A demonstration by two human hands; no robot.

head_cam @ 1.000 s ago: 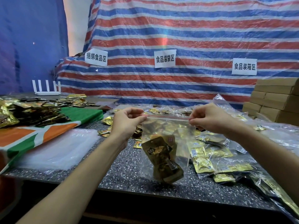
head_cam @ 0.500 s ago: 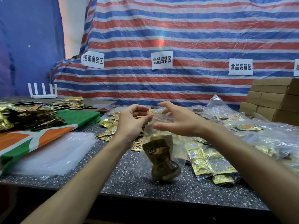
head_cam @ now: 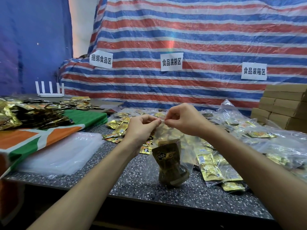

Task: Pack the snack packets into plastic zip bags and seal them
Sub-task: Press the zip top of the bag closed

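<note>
A clear plastic zip bag (head_cam: 186,146) hangs above the speckled table (head_cam: 132,183), with gold and dark snack packets (head_cam: 171,165) bunched in its bottom. My left hand (head_cam: 141,128) pinches the bag's top strip at its left end. Right beside it, my right hand (head_cam: 184,120) pinches the same strip with thumb and fingertips. The two hands nearly touch. The red zip line shows between them.
A stack of empty zip bags (head_cam: 61,153) lies at the left on the table. Loose gold packets (head_cam: 116,128) and filled bags (head_cam: 259,138) cover the middle and right. A heap of packets (head_cam: 28,115) sits on an orange-green cloth. Cardboard boxes (head_cam: 285,105) stand far right.
My right hand moved left from the bag's right end to just beside my left hand and now pinches the zip strip there. The left hand kept its hold.
</note>
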